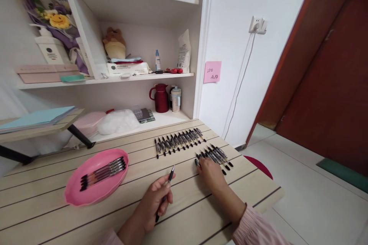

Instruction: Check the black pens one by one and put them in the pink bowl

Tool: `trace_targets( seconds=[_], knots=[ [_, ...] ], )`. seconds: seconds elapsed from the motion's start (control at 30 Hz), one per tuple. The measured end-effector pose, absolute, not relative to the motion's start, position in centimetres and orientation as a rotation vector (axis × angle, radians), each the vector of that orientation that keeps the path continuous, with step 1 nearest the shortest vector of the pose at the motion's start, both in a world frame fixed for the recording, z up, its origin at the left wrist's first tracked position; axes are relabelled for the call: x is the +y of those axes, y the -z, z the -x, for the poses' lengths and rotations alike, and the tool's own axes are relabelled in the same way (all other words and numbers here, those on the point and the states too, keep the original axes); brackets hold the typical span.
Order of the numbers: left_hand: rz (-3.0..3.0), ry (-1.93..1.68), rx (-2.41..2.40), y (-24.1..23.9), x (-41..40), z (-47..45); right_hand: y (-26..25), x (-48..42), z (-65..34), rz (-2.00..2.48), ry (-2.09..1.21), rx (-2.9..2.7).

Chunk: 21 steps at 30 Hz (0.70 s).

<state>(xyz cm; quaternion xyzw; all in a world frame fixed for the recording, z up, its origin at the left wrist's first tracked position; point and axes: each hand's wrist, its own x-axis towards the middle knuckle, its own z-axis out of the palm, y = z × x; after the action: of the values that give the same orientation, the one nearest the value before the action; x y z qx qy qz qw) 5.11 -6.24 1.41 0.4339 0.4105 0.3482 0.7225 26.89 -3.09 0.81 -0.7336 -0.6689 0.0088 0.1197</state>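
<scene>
Pen (171, 173), black, with its point up and away from the person: held in the left hand (155, 203). The fingers (161, 187) are curled shut round the barrel, thumb on top. The lower end of the barrel shows below the palm. The hand rests on the table (51, 214) at the near middle.

Right hand (212, 175): palm down on the table, just right of the held pen. Its fingers are stretched forward and loose, closed on nothing. The fingertips touch the near ends of the short row (220, 156) of black pens, which lie side by side at a slant.

Long row (178, 140): more of the same pens, set parallel and close together, just beyond the short row towards the wall. Neither hand touches it.

Pink tray (86, 198): oval, on the left part of the table, well apart from both hands. A small bundle of pens (104, 170) lies in it, roughly lengthwise.

Table top is pale wood slats with dark seams. Behind it stand white shelves with a red jug (160, 98) in the lower bay. A pink sticky note (212, 71) is on the wall to the right.
</scene>
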Motion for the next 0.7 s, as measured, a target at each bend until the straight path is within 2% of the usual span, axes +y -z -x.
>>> trace_targets(
  seconds=[0.57,0.63,0.7],
  knots=[
    [-0.952,-0.755,0.881,-1.5,-6.2,-5.2,-1.4,-4.0,-26.9,2.059,-0.032,-1.760],
    [-0.964,-0.753,0.878,-1.4,-6.3,-5.2,-1.8,-4.3,-26.2,1.924,-0.175,-1.699],
    [-0.980,-0.755,0.872,-1.3,-6.4,-5.3,-2.0,-4.5,-24.8,1.699,-0.484,-1.619]
  ],
)
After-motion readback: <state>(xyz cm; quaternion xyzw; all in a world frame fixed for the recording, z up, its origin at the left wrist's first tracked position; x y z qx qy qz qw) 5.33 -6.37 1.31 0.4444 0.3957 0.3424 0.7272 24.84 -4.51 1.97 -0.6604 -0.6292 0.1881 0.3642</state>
